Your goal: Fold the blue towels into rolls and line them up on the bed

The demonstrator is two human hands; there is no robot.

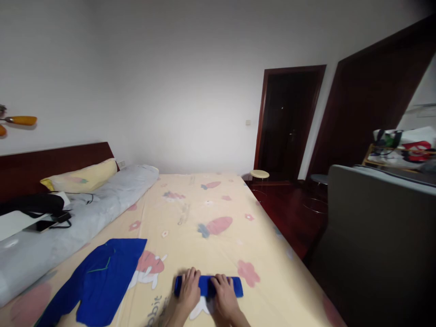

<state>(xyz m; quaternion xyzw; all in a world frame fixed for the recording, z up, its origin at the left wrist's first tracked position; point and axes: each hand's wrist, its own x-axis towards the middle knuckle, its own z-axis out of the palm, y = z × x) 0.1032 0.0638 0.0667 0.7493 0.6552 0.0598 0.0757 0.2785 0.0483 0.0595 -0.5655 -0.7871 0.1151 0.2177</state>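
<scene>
A blue piece of clothing (pixel 205 287), folded or rolled into a narrow strip, lies on the bed near its front. My left hand (pixel 190 287) is over its left part, fingers curled onto the cloth. Over the right part my right hand (pixel 225 293) bends its fingers the same way, with the thumb toward the middle. Both hands press on the bundle, and its ends stick out on either side. To the left, a blue long-sleeved top (pixel 109 272) with green trim lies spread out, partly cut off by the frame's lower edge.
The bed's cream sheet (pixel 190 218) has carrot and flower prints. A grey rolled quilt (pixel 112 211) runs along the left side, with a black bag (pixel 34 204) and a phone (pixel 44 225) on it. A yellow pillow (pixel 83 177) leans by the headboard. Right of the bed stand a stool (pixel 259 174) and a dark panel (pixel 371 240).
</scene>
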